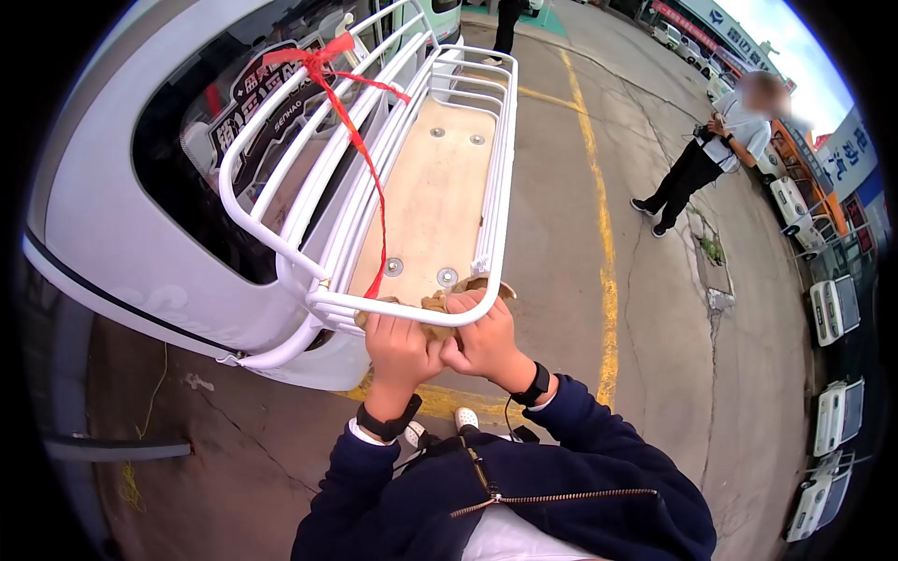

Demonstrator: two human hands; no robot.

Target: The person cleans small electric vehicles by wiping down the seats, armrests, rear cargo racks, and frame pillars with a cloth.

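Observation:
A white metal rack (500,178) with a tan floor panel (435,187) is mounted on the back of a white vehicle (122,178). At the rack's near end, crumpled brown wrapping (433,313), paper or thin card, bunches around the lower rails. My left hand (398,353) is closed on this wrapping just under the top rail. Close beside it, my right hand (488,344) grips the same wrapping near the corner, the two thumbs almost touching. Both hands' fingertips are partly hidden by the rail and wrapping. A red ribbon (360,140) tied to the upper bars trails down to the wrapping.
A person (720,154) stands to the right on the pavement, and another person's dark-clothed legs (506,28) show behind the rack. Parked white vehicles (835,313) line the right side. A yellow line (599,215) runs along the ground. A grey bar (122,451) juts in at lower left.

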